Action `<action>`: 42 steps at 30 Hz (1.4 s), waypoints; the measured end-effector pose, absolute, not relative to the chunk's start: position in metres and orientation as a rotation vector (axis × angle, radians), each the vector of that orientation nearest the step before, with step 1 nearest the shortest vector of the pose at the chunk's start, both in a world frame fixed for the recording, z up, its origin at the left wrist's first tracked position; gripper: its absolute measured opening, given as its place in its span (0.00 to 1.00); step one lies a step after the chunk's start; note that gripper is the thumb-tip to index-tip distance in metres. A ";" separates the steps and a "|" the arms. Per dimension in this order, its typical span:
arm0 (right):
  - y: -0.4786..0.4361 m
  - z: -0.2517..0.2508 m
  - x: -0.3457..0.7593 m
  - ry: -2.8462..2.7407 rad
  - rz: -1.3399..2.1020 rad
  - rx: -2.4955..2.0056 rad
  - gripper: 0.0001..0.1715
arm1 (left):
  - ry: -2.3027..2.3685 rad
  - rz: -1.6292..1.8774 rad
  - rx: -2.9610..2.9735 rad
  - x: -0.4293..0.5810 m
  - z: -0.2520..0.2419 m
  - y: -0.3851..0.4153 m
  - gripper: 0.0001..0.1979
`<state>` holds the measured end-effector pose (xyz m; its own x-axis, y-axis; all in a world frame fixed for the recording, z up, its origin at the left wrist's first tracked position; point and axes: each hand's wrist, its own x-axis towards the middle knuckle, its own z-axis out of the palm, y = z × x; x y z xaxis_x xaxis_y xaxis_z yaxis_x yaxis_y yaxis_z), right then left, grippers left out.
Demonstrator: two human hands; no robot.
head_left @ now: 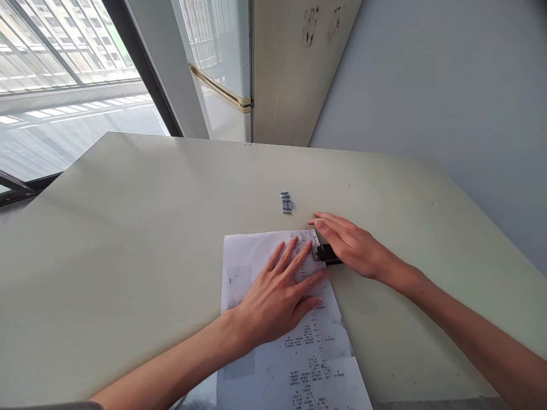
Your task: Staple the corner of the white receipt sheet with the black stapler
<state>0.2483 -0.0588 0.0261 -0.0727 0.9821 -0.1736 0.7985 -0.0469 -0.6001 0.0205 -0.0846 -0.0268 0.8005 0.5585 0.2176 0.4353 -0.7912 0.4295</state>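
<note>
Printed white paper lies on the pale table, running down past the bottom edge of the view. My left hand rests flat on it with fingers spread. At the paper's right edge, near its top corner, a black stapler overlaps the sheet. My right hand lies over the stapler's back part, fingers extended and pointing left, and hides much of it. Just beyond the paper sits a small group of grey staple strips.
The table reaches to a far edge in front of a cabinet and a white door with a gold handle. A window is at the left, a blue-grey wall at the right.
</note>
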 end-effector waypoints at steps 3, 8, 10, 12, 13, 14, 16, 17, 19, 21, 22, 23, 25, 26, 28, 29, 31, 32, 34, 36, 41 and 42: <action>-0.058 0.026 0.247 -1.937 0.821 -1.903 0.31 | 0.757 0.483 2.625 0.021 -0.027 -0.084 0.24; -0.057 0.030 0.243 -1.950 0.821 -1.961 0.32 | 0.753 0.473 2.624 0.021 -0.028 -0.084 0.24; -0.058 0.032 0.241 -1.964 0.812 -1.978 0.32 | 0.751 0.487 2.621 0.021 -0.028 -0.084 0.24; -0.058 0.035 0.239 -1.979 0.798 -1.998 0.32 | 0.753 0.494 2.628 0.021 -0.028 -0.084 0.24; -0.058 0.036 0.237 -1.989 0.791 -2.012 0.32 | 0.757 0.489 2.635 0.021 -0.028 -0.084 0.24; -0.058 0.037 0.236 -1.999 0.784 -2.025 0.32 | 0.761 0.479 2.644 0.021 -0.028 -0.084 0.24; -0.059 0.037 0.235 -2.020 0.772 -2.047 0.33 | 0.771 0.456 2.658 0.022 -0.028 -0.085 0.24; -0.059 0.038 0.234 -2.028 0.767 -2.055 0.33 | 0.774 0.448 2.662 0.022 -0.027 -0.085 0.25; -0.058 0.038 0.233 -2.040 0.759 -2.063 0.33 | 0.778 0.443 2.666 0.023 -0.027 -0.085 0.25; -0.058 0.037 0.233 -2.043 0.755 -2.071 0.33 | 0.781 0.446 2.668 0.023 -0.028 -0.084 0.24; -0.058 0.037 0.233 -2.044 0.751 -2.074 0.33 | 0.781 0.448 2.669 0.023 -0.028 -0.084 0.24; -0.058 0.037 0.232 -2.045 0.745 -2.076 0.33 | 0.781 0.449 2.670 0.023 -0.029 -0.084 0.24; -0.058 0.037 0.232 -2.048 0.728 -2.078 0.32 | 0.778 0.453 2.670 0.023 -0.030 -0.084 0.25; -0.057 0.036 0.232 -2.049 0.721 -2.077 0.32 | 0.776 0.459 2.669 0.023 -0.030 -0.084 0.24; -0.057 0.036 0.232 -2.050 0.714 -2.073 0.32 | 0.772 0.472 2.665 0.022 -0.031 -0.084 0.24; -0.057 0.035 0.233 -2.047 0.716 -2.072 0.32 | 0.772 0.481 2.663 0.022 -0.031 -0.084 0.24; -0.057 0.035 0.233 -2.037 0.730 -2.073 0.32 | 0.773 0.494 2.660 0.022 -0.031 -0.084 0.24; -0.057 0.035 0.234 -2.031 0.737 -2.075 0.32 | 0.775 0.496 2.660 0.022 -0.031 -0.084 0.24; -0.057 0.036 0.234 -2.022 0.745 -2.079 0.32 | 0.779 0.493 2.660 0.023 -0.031 -0.084 0.24; -0.056 0.036 0.234 -2.021 0.745 -2.081 0.32 | 0.785 0.482 2.661 0.023 -0.031 -0.085 0.24; -0.056 0.038 0.233 -2.038 0.719 -2.096 0.32 | 0.799 0.478 2.652 0.024 -0.031 -0.087 0.25; -0.056 0.038 0.232 -2.043 0.711 -2.099 0.31 | 0.803 0.484 2.649 0.024 -0.031 -0.087 0.25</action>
